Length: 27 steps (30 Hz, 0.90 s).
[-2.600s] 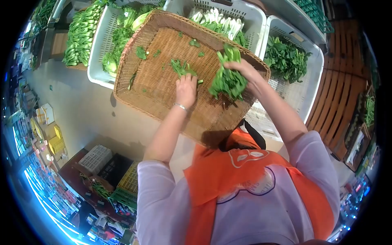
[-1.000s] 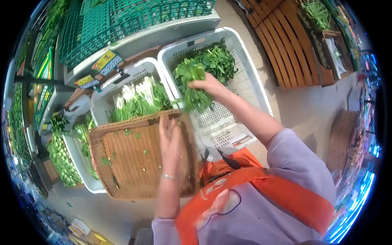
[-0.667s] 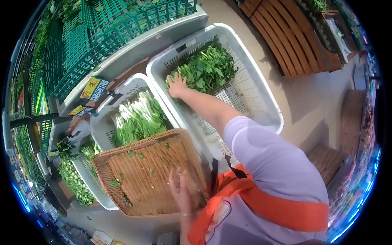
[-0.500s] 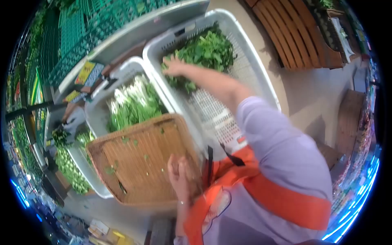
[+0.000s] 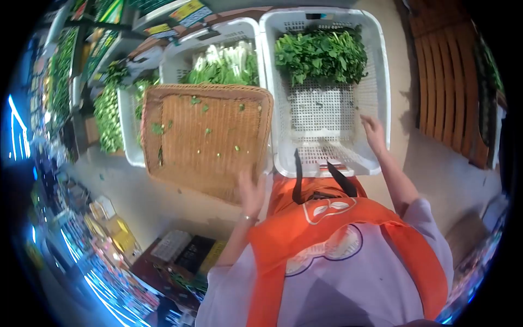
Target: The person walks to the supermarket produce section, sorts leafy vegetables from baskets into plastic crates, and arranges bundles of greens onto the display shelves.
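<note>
So the head view's got the left hand (image 5: 250, 191) kinda blurry over the near edge of the wicker basket (image 5: 204, 136), fingers loosely spread with nothing in them, just leaf scraps (image 5: 158, 128) lying in there. Right hand (image 5: 373, 132) is half open and bare too, by the right side of the white crate (image 5: 327, 114), where the leafy greens (image 5: 321, 54) sit bunched at the far end.

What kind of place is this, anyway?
Most likely the produce section of a grocery shop or market: there are white crates of leafy greens, printed signs that look like price cards above them, and a slatted wooden stand off to the right.
</note>
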Motion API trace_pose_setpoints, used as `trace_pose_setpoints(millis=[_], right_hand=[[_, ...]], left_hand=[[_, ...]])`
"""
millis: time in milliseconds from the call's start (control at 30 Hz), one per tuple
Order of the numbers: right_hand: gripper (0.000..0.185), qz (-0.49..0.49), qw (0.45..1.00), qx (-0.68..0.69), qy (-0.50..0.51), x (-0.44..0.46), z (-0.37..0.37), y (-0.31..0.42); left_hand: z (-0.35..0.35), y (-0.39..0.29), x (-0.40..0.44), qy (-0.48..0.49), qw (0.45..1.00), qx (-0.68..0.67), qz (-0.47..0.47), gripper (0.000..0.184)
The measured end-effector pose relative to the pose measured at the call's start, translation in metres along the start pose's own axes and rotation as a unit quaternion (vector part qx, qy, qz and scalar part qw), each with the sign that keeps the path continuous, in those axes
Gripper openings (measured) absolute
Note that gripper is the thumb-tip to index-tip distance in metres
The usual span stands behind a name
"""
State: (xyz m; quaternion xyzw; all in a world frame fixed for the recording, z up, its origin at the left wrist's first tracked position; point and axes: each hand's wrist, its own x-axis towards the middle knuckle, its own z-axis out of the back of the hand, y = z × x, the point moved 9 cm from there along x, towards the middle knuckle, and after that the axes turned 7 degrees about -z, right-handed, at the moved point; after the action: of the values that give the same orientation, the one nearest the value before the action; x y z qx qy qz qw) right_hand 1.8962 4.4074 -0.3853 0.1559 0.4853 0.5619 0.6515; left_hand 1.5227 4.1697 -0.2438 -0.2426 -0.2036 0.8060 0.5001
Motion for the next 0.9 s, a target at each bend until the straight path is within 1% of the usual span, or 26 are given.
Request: trace_pose_setpoints(millis=[33,133,167,200,267,333,400,467,500,533,567,633,667,700,733,800,833,900], right_hand=[[0.026,-0.009,1.0,0.019,0.021,-0.012,0.003,-0.007],[0.025,-0.051,0.995,0.048,0.07,-0.037,0.014,-0.042],[0.025,-0.064,0.992,0.076,0.074,-0.041,0.024,-0.055],[0.025,-0.078,0.988,0.107,0.073,-0.047,0.032,-0.067],[0.027,-0.114,0.968,0.191,0.117,-0.054,0.038,-0.097],[0.027,-0.098,0.982,0.153,0.058,-0.077,0.055,-0.08],[0.025,-0.106,0.972,0.212,0.003,-0.084,0.065,-0.1],[0.024,-0.116,0.951,0.283,-0.045,-0.108,0.078,-0.119],[0.023,-0.12,0.94,0.313,-0.068,-0.12,0.087,-0.13],[0.023,-0.16,0.931,0.317,-0.087,-0.134,0.092,-0.145],[0.023,-0.203,0.919,0.322,-0.107,-0.155,0.092,-0.168],[0.025,-0.277,0.909,0.309,-0.049,-0.192,0.08,-0.227],[0.027,-0.326,0.911,0.251,0.019,-0.204,0.069,-0.268],[0.027,-0.358,0.92,0.153,0.043,-0.223,0.074,-0.29],[0.026,-0.372,0.922,0.076,0.069,-0.231,0.075,-0.314],[0.024,-0.391,0.906,-0.088,0.138,-0.225,0.077,-0.368],[0.022,-0.369,0.915,-0.103,0.129,-0.218,0.083,-0.375],[0.024,-0.356,0.931,-0.029,0.077,-0.21,0.099,-0.378]], left_hand=[[-0.016,0.014,-0.017,-0.023,0.998,0.061,-0.019,0.056],[-0.017,0.005,-0.036,-0.073,0.994,0.074,0.017,0.056],[-0.016,0.004,-0.041,-0.105,0.991,0.079,-0.004,0.054],[-0.017,0.014,-0.052,-0.093,0.991,0.093,0.04,0.052],[-0.026,0.024,-0.046,-0.071,0.989,0.108,0.078,0.048],[-0.033,0.043,-0.04,-0.069,0.978,0.16,0.116,0.042],[-0.03,0.035,-0.032,-0.065,0.972,0.204,0.094,0.038],[-0.028,0.041,-0.031,-0.117,0.959,0.25,0.057,0.034],[-0.025,0.04,-0.029,-0.098,0.961,0.243,0.086,0.032],[-0.022,0.037,-0.029,-0.071,0.963,0.231,0.12,0.03],[-0.025,0.042,-0.03,-0.074,0.964,0.229,0.111,0.031],[-0.026,0.043,-0.034,-0.073,0.971,0.209,0.092,0.033],[-0.026,0.04,-0.035,-0.074,0.975,0.19,0.087,0.035],[-0.028,0.025,-0.039,-0.144,0.975,0.172,-0.008,0.037],[-0.022,0.014,-0.043,-0.215,0.96,0.15,-0.095,0.039],[-0.021,-0.016,-0.049,-0.298,0.899,0.272,-0.172,0.042],[-0.026,-0.039,-0.054,-0.344,0.856,0.328,-0.202,0.043],[-0.054,-0.079,-0.051,-0.293,0.881,0.214,-0.304,0.039]])
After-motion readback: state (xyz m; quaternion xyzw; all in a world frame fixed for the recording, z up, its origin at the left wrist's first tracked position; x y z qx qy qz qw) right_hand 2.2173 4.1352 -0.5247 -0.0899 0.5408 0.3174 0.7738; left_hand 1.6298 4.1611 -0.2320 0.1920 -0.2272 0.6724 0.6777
